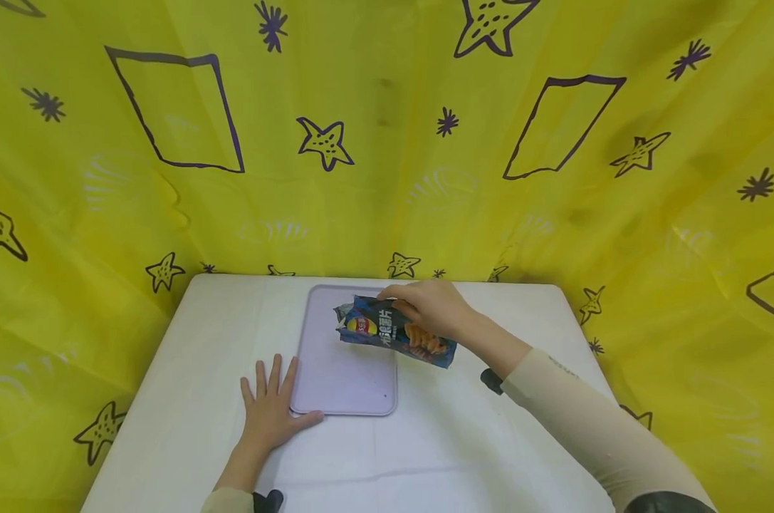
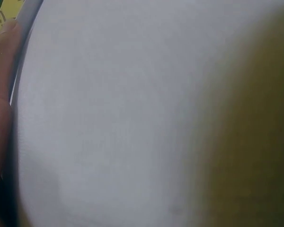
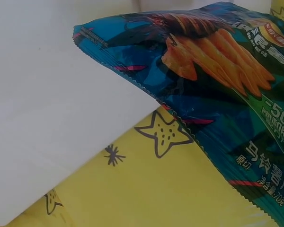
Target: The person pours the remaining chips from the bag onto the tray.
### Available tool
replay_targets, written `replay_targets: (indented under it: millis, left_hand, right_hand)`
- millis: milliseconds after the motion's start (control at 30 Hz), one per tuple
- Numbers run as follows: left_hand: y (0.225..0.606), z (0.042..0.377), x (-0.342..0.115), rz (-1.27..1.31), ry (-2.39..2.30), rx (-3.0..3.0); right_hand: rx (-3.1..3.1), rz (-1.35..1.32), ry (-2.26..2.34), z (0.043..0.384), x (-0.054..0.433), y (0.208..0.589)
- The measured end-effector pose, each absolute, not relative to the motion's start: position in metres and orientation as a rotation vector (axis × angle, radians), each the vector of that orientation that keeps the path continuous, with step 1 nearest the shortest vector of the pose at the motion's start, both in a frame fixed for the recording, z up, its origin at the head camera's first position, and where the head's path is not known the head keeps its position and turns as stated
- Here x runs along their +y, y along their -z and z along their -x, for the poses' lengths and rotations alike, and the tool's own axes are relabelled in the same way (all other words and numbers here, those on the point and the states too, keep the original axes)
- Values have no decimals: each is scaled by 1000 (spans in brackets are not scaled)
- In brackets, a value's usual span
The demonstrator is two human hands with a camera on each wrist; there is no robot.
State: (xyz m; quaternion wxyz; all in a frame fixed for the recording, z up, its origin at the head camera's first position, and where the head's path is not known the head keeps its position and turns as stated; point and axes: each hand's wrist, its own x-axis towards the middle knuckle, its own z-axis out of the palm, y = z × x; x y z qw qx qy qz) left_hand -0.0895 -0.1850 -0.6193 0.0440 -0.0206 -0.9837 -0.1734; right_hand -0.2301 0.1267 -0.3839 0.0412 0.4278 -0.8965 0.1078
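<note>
A dark blue bag of potato chips [image 1: 396,331], printed with wavy chips, is tilted over the right part of the tray. My right hand [image 1: 434,306] grips it along its upper edge. At its left end the bag looks ragged, with some silvery lining showing. In the right wrist view the bag [image 3: 203,80] fills the upper right, and the hand is out of sight. The pale lilac tray [image 1: 342,381] lies flat on the white table. At its near left corner my left hand [image 1: 271,417] lies with fingers spread, its thumb along the near rim.
The white-covered table [image 1: 489,456] reaches back to a yellow curtain [image 1: 387,199] with drawn stars, which also hangs at both sides. A small dark speck [image 1: 385,395] lies on the tray near its front right corner.
</note>
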Motion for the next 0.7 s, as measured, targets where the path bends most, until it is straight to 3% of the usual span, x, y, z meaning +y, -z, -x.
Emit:
replay_targets:
  millis: [700]
  left_hand:
    - [615, 90, -184, 56, 520, -3051]
  right_hand:
    - [-2783, -1413, -209, 234, 109, 365]
